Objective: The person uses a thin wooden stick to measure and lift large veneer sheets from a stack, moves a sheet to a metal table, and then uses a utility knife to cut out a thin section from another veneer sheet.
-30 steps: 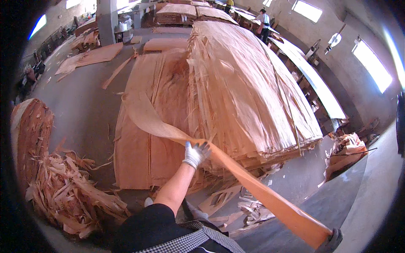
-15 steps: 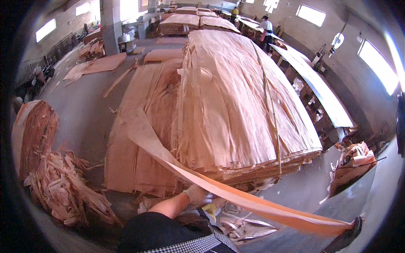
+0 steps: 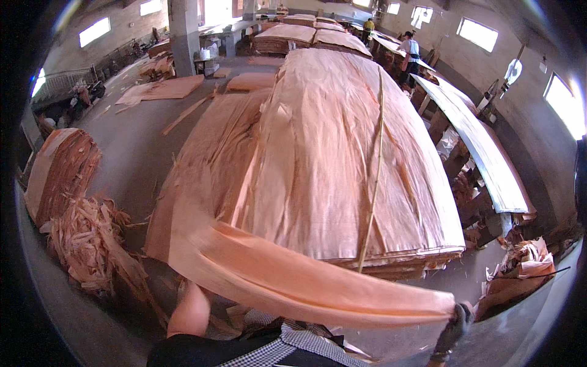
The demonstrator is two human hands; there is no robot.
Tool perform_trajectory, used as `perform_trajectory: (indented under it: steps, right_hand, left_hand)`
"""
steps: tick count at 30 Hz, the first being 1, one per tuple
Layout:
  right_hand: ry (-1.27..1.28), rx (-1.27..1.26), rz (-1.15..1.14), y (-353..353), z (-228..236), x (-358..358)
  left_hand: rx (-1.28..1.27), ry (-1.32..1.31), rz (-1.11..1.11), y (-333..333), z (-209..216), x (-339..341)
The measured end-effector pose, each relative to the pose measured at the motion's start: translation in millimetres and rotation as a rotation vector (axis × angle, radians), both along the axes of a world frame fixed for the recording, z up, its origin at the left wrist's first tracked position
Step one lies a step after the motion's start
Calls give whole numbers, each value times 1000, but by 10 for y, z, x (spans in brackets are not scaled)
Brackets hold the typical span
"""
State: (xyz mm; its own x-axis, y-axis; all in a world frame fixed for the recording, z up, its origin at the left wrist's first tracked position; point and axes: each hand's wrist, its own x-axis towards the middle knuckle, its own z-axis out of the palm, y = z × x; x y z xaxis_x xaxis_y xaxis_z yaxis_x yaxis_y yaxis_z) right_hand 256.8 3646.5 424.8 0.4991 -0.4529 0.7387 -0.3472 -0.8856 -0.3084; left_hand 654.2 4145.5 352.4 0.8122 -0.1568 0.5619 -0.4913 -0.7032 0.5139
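Observation:
A long strip of thin wood veneer [image 3: 330, 284] stretches across in front of me, curved along its length. Its right end is gripped by my right hand [image 3: 463, 315], which wears a dark glove and is closed on the edge. At the left, my forearm [image 3: 189, 311] reaches up behind the strip, which hides my left hand and its fingers. The strip's left part spreads over the near left side of the veneer stack. Behind it lies the big stack of veneer sheets [image 3: 342, 165], with a thin stick [image 3: 374, 183] lying lengthwise on top.
At left stand a veneer bundle [image 3: 64, 174] and a heap of torn scraps [image 3: 92, 244]. More scraps sit in a pile [image 3: 520, 269] at right. A long pale-topped bench [image 3: 477, 147] runs along the right, with a co-worker [image 3: 408, 58] beside its far part. A pillar [image 3: 183, 37] rises at far left.
The strip's right end has come left and nearer with my right hand. My left forearm has moved left, and its hand has gone behind the strip. The view has shifted slightly.

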Motion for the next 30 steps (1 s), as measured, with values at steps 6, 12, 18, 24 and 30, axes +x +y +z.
perform_trajectory:
  steps: [6, 12, 18, 24, 30]
  right_hand:
    - [222, -28, 146, -974, 145, 230]
    - [325, 89, 238, -2047, 36, -254]
    - [324, 161, 201, -3163, -175, -733]
    - [247, 276, 132, -4839, -500, -1058]
    - [294, 329, 15, -6515, -631, -1293]
  left_hand:
    - [-104, -269, 101, -896, 1130, -291]
    - [-109, -488, 39, -2341, 2547, -272]
    - [-91, -597, -52, -4168, 3421, -264]
    - [-95, -586, -138, -6316, 3454, -129]
    - [-113, -490, -208, -8293, 3148, 231]
